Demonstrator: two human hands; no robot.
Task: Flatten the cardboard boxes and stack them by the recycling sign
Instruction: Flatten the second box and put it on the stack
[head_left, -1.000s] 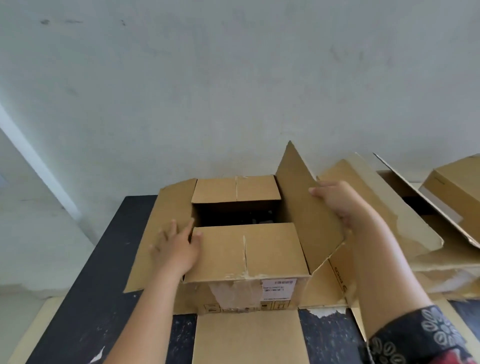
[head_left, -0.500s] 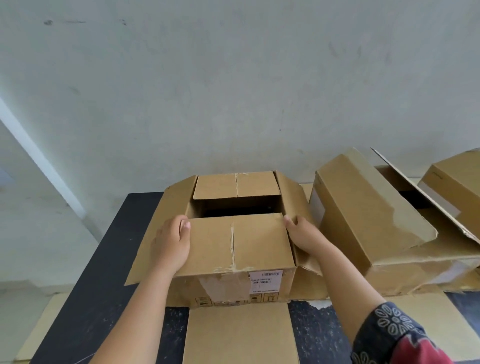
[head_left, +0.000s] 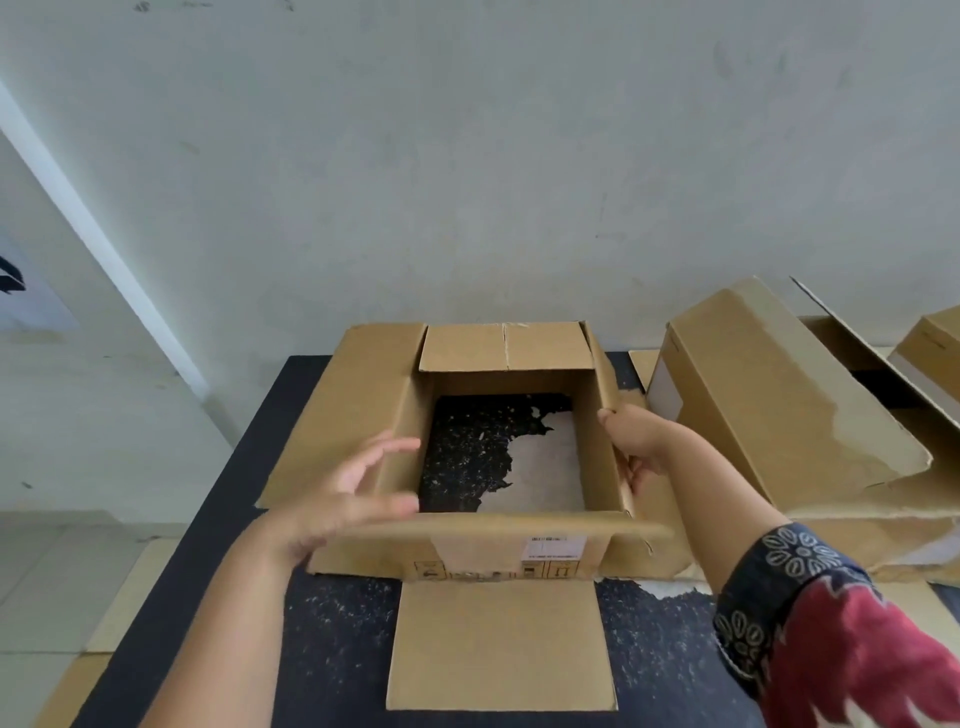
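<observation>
An open brown cardboard box (head_left: 498, 558) stands on a black speckled table (head_left: 332, 644). Its top and bottom are open, so the table shows through it. Its flaps are folded outward: one lies flat toward me, one spreads to the left, one stands at the far side. My left hand (head_left: 348, 493) hovers at the box's near-left corner, fingers spread, blurred, holding nothing. My right hand (head_left: 636, 441) grips the box's right wall, thumb on the rim.
A second, larger cardboard box (head_left: 769, 400) lies tilted to the right, with another box (head_left: 935, 343) behind it. A pale wall stands behind the table. A sheet with a dark mark (head_left: 21, 291) hangs at far left. Flat cardboard (head_left: 67, 691) lies on the floor at left.
The near flap that covered the box's top has been folded outward, opening the box. My left hand came off that flap. My right hand moved from the flap's edge to the right wall.
</observation>
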